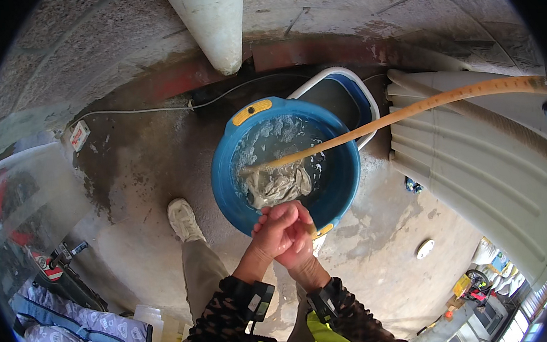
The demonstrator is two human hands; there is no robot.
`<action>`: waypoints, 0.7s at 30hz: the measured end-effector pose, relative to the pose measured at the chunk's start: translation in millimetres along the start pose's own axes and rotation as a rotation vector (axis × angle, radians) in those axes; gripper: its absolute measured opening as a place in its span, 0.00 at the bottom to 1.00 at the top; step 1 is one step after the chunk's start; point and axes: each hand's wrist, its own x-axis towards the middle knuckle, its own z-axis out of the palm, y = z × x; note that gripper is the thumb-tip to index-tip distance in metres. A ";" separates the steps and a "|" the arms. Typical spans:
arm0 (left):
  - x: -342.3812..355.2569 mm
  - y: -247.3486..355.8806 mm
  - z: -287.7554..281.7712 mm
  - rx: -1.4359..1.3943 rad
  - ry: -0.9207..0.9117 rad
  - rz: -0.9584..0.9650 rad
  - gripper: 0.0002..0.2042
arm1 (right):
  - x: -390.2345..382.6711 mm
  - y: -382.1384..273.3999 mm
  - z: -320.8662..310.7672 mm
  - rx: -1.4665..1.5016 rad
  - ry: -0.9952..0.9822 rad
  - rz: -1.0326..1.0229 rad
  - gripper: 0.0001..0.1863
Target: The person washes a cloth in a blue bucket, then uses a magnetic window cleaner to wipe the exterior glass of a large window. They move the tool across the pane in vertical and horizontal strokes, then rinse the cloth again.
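Observation:
My left hand (269, 234) and my right hand (297, 238) are pressed together, wet, above the near rim of a round blue tub (223, 186). Their fingers are curled against each other, and whatever lies between the palms, if anything, is hidden. Just beyond the fingertips a wet greyish-beige cloth (281, 184) lies bunched in the sudsy water (277, 135). An orange-yellow hose (372, 124) comes in from the right, and its end dips into the tub beside the cloth.
A white-rimmed basin (371, 102) stands behind the tub at the right. A ribbed white panel (470, 142) is farther right. A pale pipe (214, 28) comes down at the far wall. Patterned fabric (87, 333) sits at lower left. The concrete floor (133, 182) is partly wet.

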 end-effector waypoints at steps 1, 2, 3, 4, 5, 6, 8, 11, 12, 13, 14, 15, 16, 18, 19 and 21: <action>0.4 2.8 5.4 0.226 0.085 0.024 0.18 | 1.3 3.1 -2.6 -0.015 -0.023 -0.009 0.36; 1.5 4.7 10.0 0.444 0.174 0.069 0.18 | 2.5 5.8 -5.2 0.003 -0.043 0.011 0.34; 3.2 7.1 12.6 0.661 0.261 0.115 0.17 | 4.6 7.9 -7.7 0.019 -0.062 0.032 0.33; 3.6 8.5 14.3 0.730 0.267 0.215 0.15 | 5.6 8.1 -10.0 0.071 -0.070 0.085 0.31; 4.9 11.5 13.4 0.788 0.273 0.256 0.16 | 6.3 5.6 -11.8 0.025 -0.053 0.108 0.27; 4.2 13.8 11.4 0.842 0.258 0.304 0.16 | 6.9 -0.3 -12.9 -0.290 0.055 0.025 0.22; -3.3 24.5 2.0 0.812 0.292 0.264 0.19 | 7.5 -14.7 -11.4 -1.326 0.211 -0.337 0.14; -16.9 33.1 -11.2 0.343 0.128 0.121 0.20 | 6.3 -68.5 -0.4 -1.892 0.249 -0.779 0.19; -22.2 33.9 -14.1 0.350 0.116 0.088 0.21 | 7.7 -87.0 5.8 -2.050 0.162 -0.928 0.20; -26.9 33.9 -16.2 0.358 0.105 0.061 0.22 | 12.9 -103.8 12.7 -2.200 0.116 -1.032 0.21; -30.8 33.4 -18.0 0.366 0.091 0.034 0.23 | 23.3 -114.3 19.3 -2.297 0.061 -1.110 0.20; -34.1 33.0 -19.5 0.302 0.073 0.043 0.23 | 34.2 -124.3 25.5 -2.411 0.008 -1.168 0.20; -36.8 32.5 -20.9 0.238 0.050 0.051 0.24 | 47.4 -133.4 31.9 -2.581 -0.028 -1.253 0.21; -40.1 32.7 -24.0 0.141 -0.023 0.078 0.26 | 68.3 -142.3 41.0 -2.857 -0.008 -1.158 0.21; -41.8 32.9 -25.2 0.120 -0.042 0.041 0.26 | 72.7 -144.2 44.3 -3.044 0.059 -0.950 0.21; -46.0 35.8 -26.8 0.068 -0.090 0.011 0.26 | 74.2 -142.3 52.5 -3.067 -0.040 -0.546 0.20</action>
